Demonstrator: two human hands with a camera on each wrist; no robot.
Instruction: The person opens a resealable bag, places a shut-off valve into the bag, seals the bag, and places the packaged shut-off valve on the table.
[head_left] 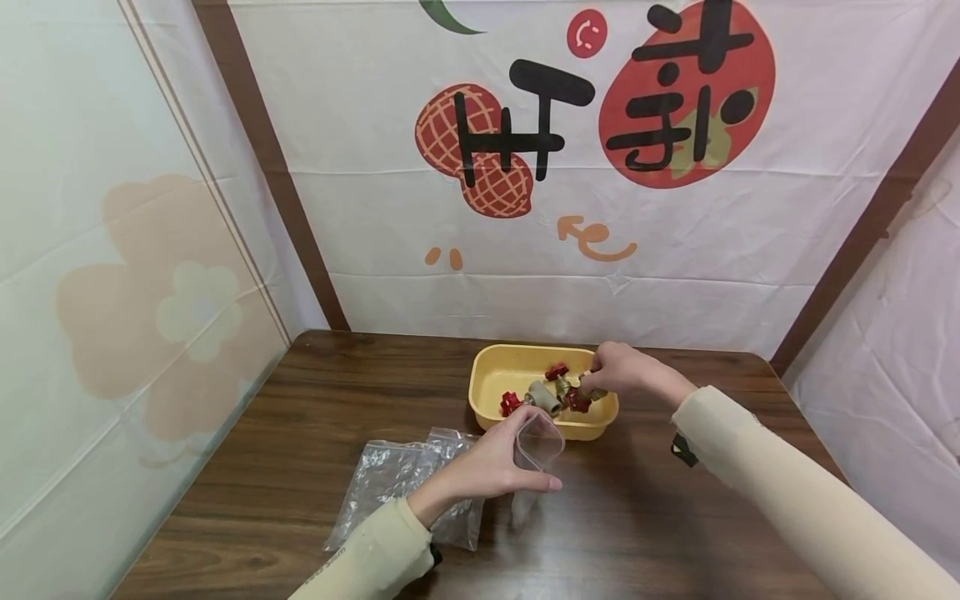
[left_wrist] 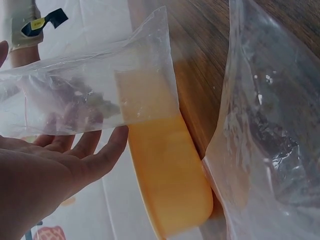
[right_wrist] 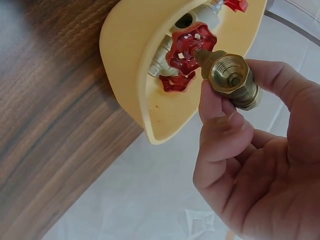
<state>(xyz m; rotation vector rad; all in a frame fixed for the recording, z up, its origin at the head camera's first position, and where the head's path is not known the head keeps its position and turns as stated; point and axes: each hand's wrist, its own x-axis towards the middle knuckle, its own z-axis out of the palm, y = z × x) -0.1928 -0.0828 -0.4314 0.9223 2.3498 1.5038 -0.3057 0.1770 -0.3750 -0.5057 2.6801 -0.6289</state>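
My left hand (head_left: pixel 483 462) holds a clear plastic bag (head_left: pixel 540 442) with its mouth spread, thumb on one side and fingers on the other. In the left wrist view the bag (left_wrist: pixel 145 95) overlaps the yellow tub. My right hand (right_wrist: pixel 260 150) pinches a brass valve (right_wrist: pixel 232 75) with a red handwheel (right_wrist: pixel 192 47) between thumb and fingers. Its threaded opening faces the right wrist camera. This valve is at the right side of the yellow tub (head_left: pixel 483 375). Inside the tub lie a grey pipe fitting (head_left: pixel 545 398) and other valves with red handwheels (head_left: pixel 511 404).
Flat clear bags (head_left: pixel 390 475) lie on the dark wooden table (head_left: pixel 300 417), left of the tub and partly under my left forearm. A printed white curtain (head_left: pixel 375 208) hangs behind the table's far edge, with further curtains at both sides.
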